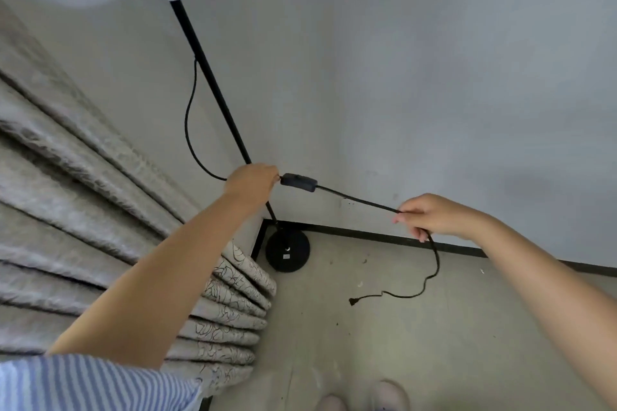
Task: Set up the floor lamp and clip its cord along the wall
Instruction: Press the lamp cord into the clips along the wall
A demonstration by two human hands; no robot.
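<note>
Two hands hold the black cord [354,199] tight between them. The left hand [252,181] grips it beside the switch [298,182], maybe touching the pole [213,87]. The right hand [430,215] pinches it near the wall [417,77]. The plug [352,302] lies on open floor [400,350], right of the lamp base [287,248].

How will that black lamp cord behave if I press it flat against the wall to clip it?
The cord looks floppy: past the right hand it droops and kinks toward the plug. It probably needs tension to lie straight. The inline switch is rigid, so it likely won't sit flush.
</note>
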